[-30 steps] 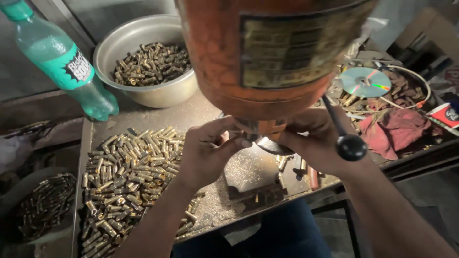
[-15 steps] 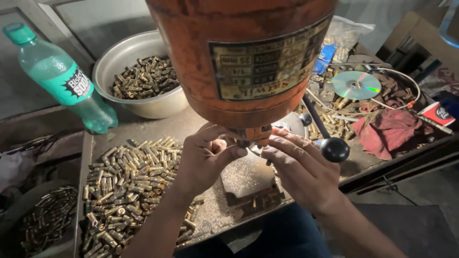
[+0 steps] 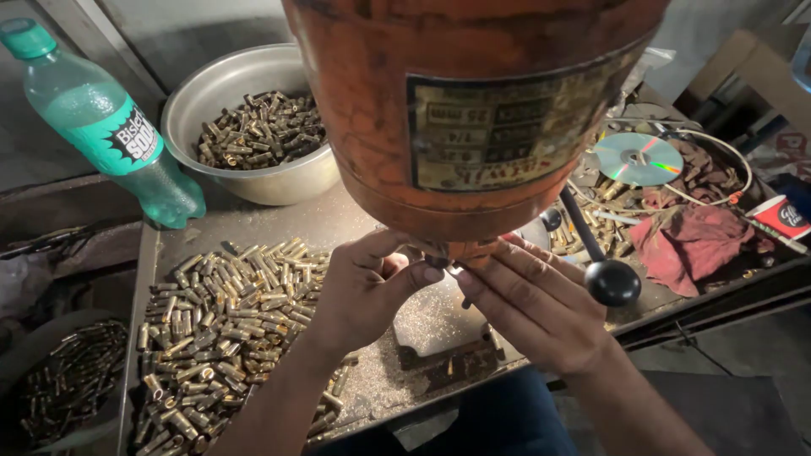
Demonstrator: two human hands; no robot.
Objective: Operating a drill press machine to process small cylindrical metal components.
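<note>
A big orange machine head (image 3: 473, 110) with a worn metal plate hangs over the workbench. Both hands meet under its lower tip. My left hand (image 3: 363, 291) has its thumb and fingers pinched at the spindle below the head. My right hand (image 3: 536, 304) lies beside it, fingers stretched toward the same spot. What the fingertips hold is hidden by the machine. A lever with a black ball knob (image 3: 612, 281) sticks out just right of my right hand. A heap of small brass tube pieces (image 3: 224, 329) lies on the tray left of my left hand.
A steel bowl (image 3: 253, 181) holding more brass pieces stands at the back. A green plastic bottle (image 3: 110, 127) stands at the far left. On the right lie a shiny disc (image 3: 638, 158), a red rag (image 3: 697, 241) and a paper cup (image 3: 781, 215).
My right hand has left the black knob lever and moved in under the machine's tip beside my left hand. The camera has shifted closer to the machine.
</note>
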